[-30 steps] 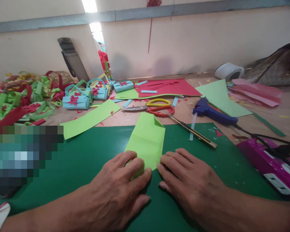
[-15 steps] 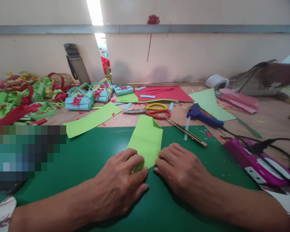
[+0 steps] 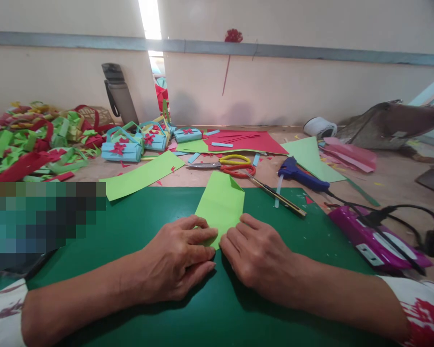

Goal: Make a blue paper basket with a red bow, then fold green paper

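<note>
A folded light-green paper [image 3: 220, 200] lies on the green mat [image 3: 130, 221], with a creased flap at its upper right. My left hand [image 3: 183, 253] presses on its lower left part, its fingers bent and close together over the edge. From the other side my right hand [image 3: 255, 248] holds the lower right edge, its fingers curled in. The two hands' fingertips are almost touching at the paper's near end, which they partly hide.
Beyond the paper lie scissors [image 3: 235, 165], a cutter [image 3: 277, 195] and a blue glue gun [image 3: 304, 175]. A purple power strip [image 3: 376, 241] with cables is at right. Blue paper bags [image 3: 121, 150], a green strip [image 3: 142, 176] and a bottle [image 3: 119, 94] stand or lie left.
My right hand has moved left along the paper's near edge, closer to my left hand. My left fingers have flattened a little. The view has shifted slightly.
</note>
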Tool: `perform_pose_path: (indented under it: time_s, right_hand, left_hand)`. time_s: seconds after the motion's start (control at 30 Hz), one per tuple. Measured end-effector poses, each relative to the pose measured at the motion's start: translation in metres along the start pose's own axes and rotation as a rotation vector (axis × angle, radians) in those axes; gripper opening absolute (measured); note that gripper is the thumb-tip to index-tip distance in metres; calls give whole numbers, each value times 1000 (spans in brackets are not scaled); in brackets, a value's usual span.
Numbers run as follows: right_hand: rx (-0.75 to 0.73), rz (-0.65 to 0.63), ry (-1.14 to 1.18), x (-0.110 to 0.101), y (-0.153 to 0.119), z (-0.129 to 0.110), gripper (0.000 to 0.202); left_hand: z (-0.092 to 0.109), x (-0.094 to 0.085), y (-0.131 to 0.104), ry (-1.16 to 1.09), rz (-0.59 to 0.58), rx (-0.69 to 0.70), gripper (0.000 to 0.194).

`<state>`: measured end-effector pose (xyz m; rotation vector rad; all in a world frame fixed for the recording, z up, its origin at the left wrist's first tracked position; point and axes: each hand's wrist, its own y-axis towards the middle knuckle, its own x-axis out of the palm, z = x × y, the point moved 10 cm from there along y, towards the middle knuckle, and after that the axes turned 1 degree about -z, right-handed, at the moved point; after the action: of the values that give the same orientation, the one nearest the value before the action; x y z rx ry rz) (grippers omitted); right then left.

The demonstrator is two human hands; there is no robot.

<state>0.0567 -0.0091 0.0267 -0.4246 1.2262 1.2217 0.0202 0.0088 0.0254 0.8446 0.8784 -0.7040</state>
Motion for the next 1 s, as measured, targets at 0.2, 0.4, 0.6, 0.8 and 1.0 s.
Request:
perform_pose_path:
  time_s: [0.2, 0.4, 0.6, 0.8, 1.0]
  right_hand:
    - [-29, -7, 13, 1, 3, -5, 25]
    - [-112, 32, 27, -4, 14, -20, 26]
    - [-34, 17, -3, 0, 5, -7, 25]
    - [-146, 78, 30, -8, 16, -29, 26]
    - [-58, 21, -29, 0, -1, -2, 28]
  left_hand:
    - [-10, -8, 0, -151, -7, -59, 22]
    - [-29, -7, -6, -104, 41, -221, 23]
    - [-29, -6, -6, -108, 70, -196, 21]
    - [-34, -5, -7, -120, 101, -207, 22]
    - [-33, -4, -9, -138, 97, -193, 24]
